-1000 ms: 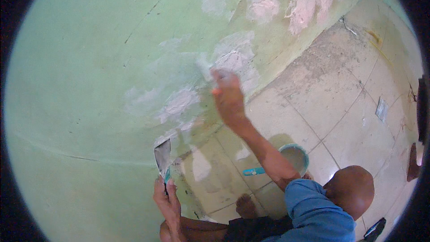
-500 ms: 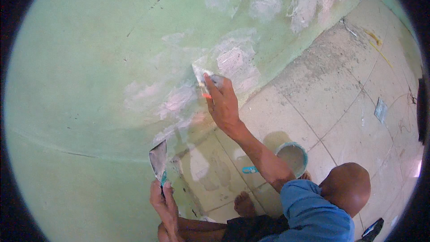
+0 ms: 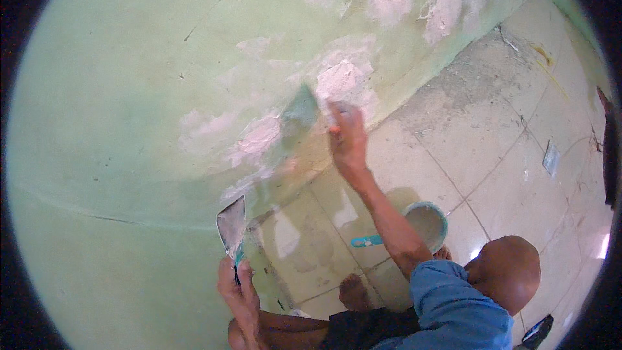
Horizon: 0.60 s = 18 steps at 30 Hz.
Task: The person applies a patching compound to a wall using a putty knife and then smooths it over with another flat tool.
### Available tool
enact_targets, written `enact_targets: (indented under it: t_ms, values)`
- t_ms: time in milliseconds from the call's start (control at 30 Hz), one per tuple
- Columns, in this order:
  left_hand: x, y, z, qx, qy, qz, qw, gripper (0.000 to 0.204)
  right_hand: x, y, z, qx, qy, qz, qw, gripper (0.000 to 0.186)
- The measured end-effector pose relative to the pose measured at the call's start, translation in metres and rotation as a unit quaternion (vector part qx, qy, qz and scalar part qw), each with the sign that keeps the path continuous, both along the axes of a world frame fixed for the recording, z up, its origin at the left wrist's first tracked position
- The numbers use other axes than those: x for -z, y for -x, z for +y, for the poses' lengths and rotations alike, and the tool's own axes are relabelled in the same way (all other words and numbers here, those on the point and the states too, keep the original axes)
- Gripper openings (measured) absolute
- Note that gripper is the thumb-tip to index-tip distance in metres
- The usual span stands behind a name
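A co-worker in a blue shirt (image 3: 460, 301) is low beside a green wall (image 3: 116, 123) marked with pale patches; the camera wearer's own hands are out of view. The co-worker's left hand (image 3: 240, 285) pinches a scraper (image 3: 231, 220), blade upward near the wall; tilting it could drop any filler it carries. The right hand (image 3: 350, 139) curls around a blurred tool (image 3: 334, 129) beside one pale patch (image 3: 340, 78); a steep blade could gouge it. A round teal-rimmed tub (image 3: 446, 227) on the tiled floor (image 3: 479, 175) holds something greyish, perhaps paste; the bare foot (image 3: 444, 254) just beside it could tip it by shifting.
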<state>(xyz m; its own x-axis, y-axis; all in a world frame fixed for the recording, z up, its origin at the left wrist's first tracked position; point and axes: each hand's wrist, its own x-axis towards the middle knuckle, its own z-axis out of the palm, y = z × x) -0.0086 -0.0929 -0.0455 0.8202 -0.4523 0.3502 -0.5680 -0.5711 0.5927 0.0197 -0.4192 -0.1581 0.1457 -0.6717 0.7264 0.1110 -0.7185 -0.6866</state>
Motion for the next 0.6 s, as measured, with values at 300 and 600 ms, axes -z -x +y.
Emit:
enact_targets:
  t_ms: [300, 600]
  values:
    - [-0.001, 0.006, -0.008, -0.019, 0.024, -0.004, 1.0, 0.013, 0.014, -0.002, -0.031, 0.072, -0.077, 0.022, 0.994, 0.051]
    - [-0.008, 0.012, -0.018, -0.031, 0.025, 0.005, 0.999, 0.012, 0.02, 0.0, -0.029, 0.036, -0.111, 0.001, 0.993, 0.056]
